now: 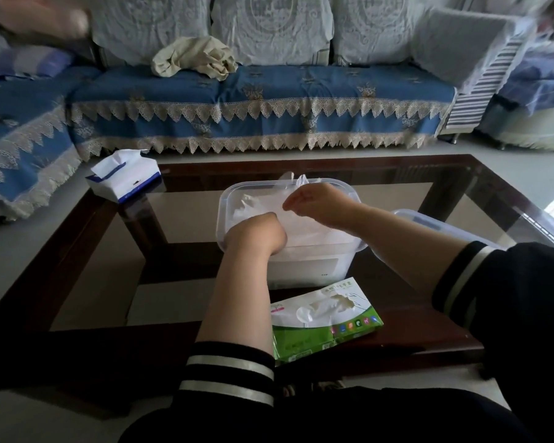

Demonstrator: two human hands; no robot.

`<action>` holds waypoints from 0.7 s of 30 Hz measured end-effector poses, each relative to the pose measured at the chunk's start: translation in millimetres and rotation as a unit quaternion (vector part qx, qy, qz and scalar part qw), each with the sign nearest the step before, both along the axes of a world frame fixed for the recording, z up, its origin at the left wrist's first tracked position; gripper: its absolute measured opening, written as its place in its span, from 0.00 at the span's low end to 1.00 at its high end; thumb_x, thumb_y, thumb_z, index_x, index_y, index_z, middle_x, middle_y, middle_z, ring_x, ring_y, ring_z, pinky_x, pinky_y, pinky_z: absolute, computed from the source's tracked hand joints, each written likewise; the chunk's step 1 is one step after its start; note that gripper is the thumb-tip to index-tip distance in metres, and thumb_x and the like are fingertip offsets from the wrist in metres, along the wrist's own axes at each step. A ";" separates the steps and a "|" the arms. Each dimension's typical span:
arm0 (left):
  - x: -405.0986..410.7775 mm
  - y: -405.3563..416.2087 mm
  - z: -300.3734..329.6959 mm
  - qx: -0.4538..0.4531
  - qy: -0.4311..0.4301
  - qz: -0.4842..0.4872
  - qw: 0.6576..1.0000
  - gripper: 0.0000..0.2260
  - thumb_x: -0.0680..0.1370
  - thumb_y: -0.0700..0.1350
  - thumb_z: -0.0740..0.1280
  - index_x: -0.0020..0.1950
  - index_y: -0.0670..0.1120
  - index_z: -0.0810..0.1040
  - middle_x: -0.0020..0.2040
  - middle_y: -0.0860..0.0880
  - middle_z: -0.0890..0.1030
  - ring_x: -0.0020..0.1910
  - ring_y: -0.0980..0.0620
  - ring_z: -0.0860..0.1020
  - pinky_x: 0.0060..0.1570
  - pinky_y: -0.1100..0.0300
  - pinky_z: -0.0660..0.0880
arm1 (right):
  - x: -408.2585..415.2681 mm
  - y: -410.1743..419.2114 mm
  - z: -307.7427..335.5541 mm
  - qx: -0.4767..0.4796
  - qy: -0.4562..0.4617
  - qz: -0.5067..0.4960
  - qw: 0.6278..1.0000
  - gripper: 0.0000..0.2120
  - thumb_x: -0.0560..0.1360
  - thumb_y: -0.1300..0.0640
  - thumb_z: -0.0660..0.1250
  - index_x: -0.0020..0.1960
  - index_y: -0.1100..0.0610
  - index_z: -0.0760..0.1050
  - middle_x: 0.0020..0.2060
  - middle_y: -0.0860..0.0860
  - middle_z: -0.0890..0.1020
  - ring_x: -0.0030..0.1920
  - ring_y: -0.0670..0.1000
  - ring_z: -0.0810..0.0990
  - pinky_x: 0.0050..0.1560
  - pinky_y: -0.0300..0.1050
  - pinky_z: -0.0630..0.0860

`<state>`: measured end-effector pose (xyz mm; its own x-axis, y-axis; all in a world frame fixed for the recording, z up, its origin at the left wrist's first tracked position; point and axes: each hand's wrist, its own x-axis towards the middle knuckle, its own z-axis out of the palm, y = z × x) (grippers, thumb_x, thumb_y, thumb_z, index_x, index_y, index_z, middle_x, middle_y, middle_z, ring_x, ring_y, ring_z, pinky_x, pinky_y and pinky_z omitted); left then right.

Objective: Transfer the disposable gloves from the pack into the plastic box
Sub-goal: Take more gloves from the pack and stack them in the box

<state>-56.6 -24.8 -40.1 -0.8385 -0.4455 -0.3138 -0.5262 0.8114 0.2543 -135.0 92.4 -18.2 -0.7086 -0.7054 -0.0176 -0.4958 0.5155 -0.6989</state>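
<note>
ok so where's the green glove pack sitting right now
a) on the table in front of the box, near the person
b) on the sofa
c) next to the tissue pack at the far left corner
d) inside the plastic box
a: the green glove pack lies flat on the glass table, between the plastic box and the person, its torn opening facing up.

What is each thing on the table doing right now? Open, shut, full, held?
plastic box: open, gloves inside
gloves: in the box, under both hands
left hand: pressing into the gloves
right hand: pinching a glove
glove pack: torn open, lying flat
lid: off, behind the right arm
tissue pack: open, tissue sticking up
</note>
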 end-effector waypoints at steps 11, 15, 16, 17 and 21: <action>-6.9 7.6 -10.4 0.053 -0.022 0.003 0.998 0.21 0.78 0.54 0.56 0.68 0.50 0.73 0.62 0.46 0.75 0.53 0.50 0.73 0.50 0.57 0.67 | -14.9 -9.9 -20.5 0.410 0.040 0.096 0.906 0.37 0.79 0.54 0.64 0.78 0.49 0.43 0.71 0.59 0.62 0.61 0.57 0.71 0.50 0.43 0.71; -13.2 1.5 -14.8 0.035 -0.036 0.011 0.999 0.27 0.75 0.60 0.56 0.70 0.49 0.72 0.63 0.46 0.75 0.56 0.45 0.75 0.45 0.54 0.73 | -19.2 -16.2 -26.8 0.429 0.023 0.113 0.896 0.34 0.81 0.54 0.60 0.78 0.51 0.42 0.73 0.58 0.60 0.67 0.59 0.68 0.59 0.46 0.69; -9.1 3.0 -9.6 0.044 -0.035 0.023 0.998 0.27 0.76 0.60 0.57 0.71 0.48 0.71 0.63 0.45 0.74 0.54 0.45 0.74 0.43 0.54 0.73 | -20.3 -16.0 -26.3 0.421 0.018 0.114 0.900 0.35 0.80 0.54 0.61 0.78 0.50 0.43 0.73 0.58 0.61 0.67 0.59 0.68 0.61 0.47 0.70; -5.9 3.6 -6.4 0.049 -0.039 0.024 0.998 0.25 0.79 0.59 0.56 0.71 0.47 0.70 0.64 0.43 0.73 0.54 0.45 0.73 0.45 0.54 0.72 | -21.3 -14.5 -23.7 0.403 0.011 0.113 0.908 0.35 0.79 0.54 0.63 0.78 0.50 0.45 0.72 0.58 0.63 0.67 0.59 0.69 0.62 0.48 0.70; -7.4 2.9 -9.6 0.012 -0.031 0.011 0.999 0.22 0.83 0.55 0.53 0.70 0.43 0.71 0.64 0.42 0.74 0.58 0.45 0.73 0.60 0.55 0.67 | -15.4 3.2 1.3 0.296 0.056 0.093 0.949 0.31 0.75 0.52 0.70 0.74 0.55 0.62 0.66 0.54 0.73 0.58 0.53 0.74 0.57 0.42 0.70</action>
<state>-64.0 -21.9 -49.7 -0.8069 -0.4555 -0.3762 -0.5597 0.7931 0.2403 -150.4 95.6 -17.0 -0.5930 -0.7090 -0.3817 -0.6714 0.6971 -0.2517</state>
